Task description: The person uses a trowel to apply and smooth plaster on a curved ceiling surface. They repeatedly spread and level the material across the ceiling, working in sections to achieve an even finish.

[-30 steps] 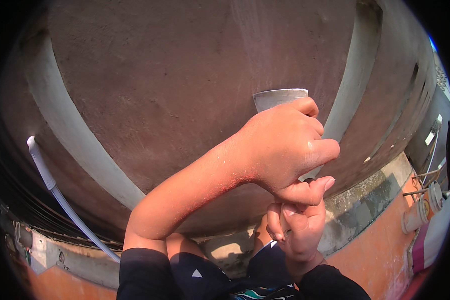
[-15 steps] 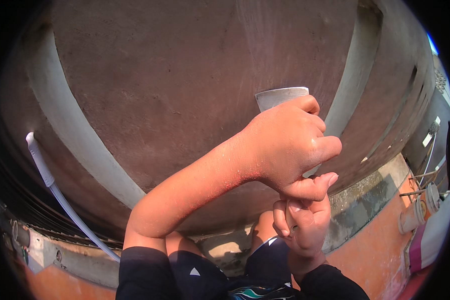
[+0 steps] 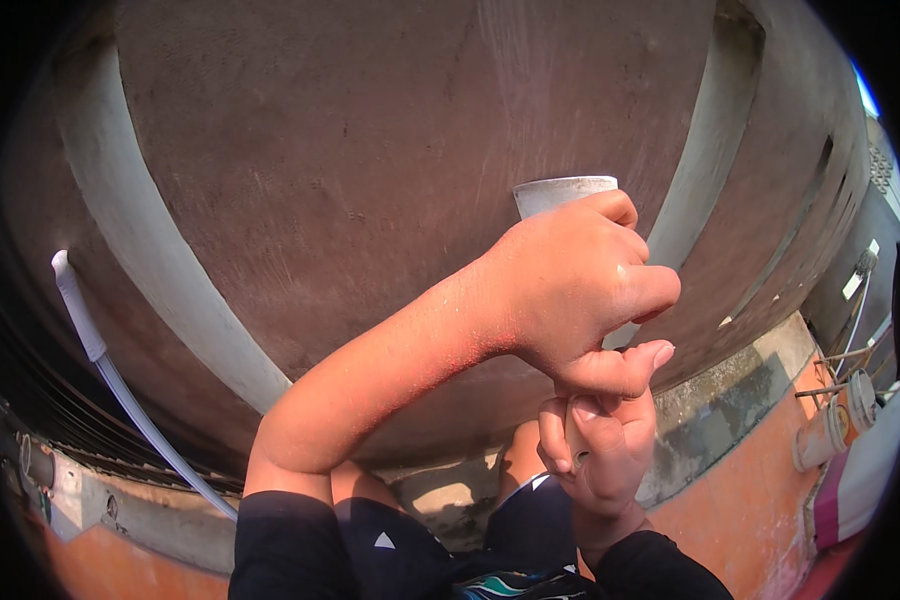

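Note:
My left hand (image 3: 580, 270) reaches across from the lower left, its fingers curled closed over a metal scraper (image 3: 555, 194). The pale blade shows above the knuckles, its wide edge up against a large brown surface (image 3: 350, 200). Just below, my right hand (image 3: 615, 450) is closed round the handle, whose end peeks out between the fingers. Much of the scraper is hidden behind both hands. Faint pale streaks run up the surface above the blade.
Pale grey strips (image 3: 160, 220) run down the brown surface on both sides. A white pipe (image 3: 140, 415) rises at the left. On the right stand whitish buckets (image 3: 818, 440) beside an orange floor (image 3: 720, 515). A wet grey ledge (image 3: 715, 430) lies along the surface's foot.
Both hands keep their hold on the scraper and have hardly moved. The view has shifted slightly.

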{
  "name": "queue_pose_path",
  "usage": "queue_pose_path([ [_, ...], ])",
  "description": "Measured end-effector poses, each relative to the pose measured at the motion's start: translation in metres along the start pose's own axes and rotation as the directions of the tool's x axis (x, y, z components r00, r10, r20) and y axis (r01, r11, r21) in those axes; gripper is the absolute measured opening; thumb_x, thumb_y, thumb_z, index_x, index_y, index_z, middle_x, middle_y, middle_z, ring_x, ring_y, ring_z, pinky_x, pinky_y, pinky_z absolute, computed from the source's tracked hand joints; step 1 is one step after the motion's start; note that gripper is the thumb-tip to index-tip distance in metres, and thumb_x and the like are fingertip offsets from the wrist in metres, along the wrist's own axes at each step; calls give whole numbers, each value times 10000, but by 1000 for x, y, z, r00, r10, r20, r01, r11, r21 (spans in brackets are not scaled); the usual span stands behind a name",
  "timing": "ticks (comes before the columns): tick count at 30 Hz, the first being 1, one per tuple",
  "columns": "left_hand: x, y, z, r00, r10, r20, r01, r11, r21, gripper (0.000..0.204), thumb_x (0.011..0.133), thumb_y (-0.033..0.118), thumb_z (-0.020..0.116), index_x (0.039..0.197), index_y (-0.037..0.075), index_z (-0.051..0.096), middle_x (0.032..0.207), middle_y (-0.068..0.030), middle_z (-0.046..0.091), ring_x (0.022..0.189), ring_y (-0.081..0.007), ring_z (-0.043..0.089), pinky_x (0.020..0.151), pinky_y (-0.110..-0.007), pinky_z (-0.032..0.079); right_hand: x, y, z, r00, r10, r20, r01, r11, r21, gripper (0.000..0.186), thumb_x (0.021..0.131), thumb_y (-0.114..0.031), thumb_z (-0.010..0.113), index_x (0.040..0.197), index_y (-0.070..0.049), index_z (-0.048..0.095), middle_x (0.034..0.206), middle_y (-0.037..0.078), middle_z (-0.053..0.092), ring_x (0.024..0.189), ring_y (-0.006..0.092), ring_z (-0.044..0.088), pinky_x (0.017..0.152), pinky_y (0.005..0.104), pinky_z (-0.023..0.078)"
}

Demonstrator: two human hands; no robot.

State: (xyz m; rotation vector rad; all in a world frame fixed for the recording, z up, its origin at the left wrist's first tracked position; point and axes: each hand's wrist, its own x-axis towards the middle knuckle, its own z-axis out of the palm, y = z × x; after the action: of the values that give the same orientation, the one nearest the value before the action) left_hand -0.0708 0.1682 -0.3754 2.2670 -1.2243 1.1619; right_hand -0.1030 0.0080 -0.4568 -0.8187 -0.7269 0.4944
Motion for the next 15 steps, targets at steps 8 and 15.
queue_pose_path([
  [8, 2, 4, -4, 999, 5, 47, -7, 999, 51, 296, 728, 361, 640, 627, 94, 564, 479, -64, 503, 488, -282, 501, 726, -352, 445, 2, -1, -1, 998, -30, 47, 28, 999, 44, 125, 972, -27, 442, 1089, -61, 413, 817, 60, 506, 548, 115, 494, 487, 225, 387],
  [15, 13, 1, -7, 999, 2, -33, -1, 999, 44, 274, 729, 353, 642, 641, 102, 579, 465, -46, 500, 491, -278, 514, 735, -347, 453, 6, -8, 2, 998, -32, -63, 33, 999, 3, 156, 966, -7, 415, 1107, -72, 407, 809, 49, 500, 536, 109, 483, 475, 222, 382],
])
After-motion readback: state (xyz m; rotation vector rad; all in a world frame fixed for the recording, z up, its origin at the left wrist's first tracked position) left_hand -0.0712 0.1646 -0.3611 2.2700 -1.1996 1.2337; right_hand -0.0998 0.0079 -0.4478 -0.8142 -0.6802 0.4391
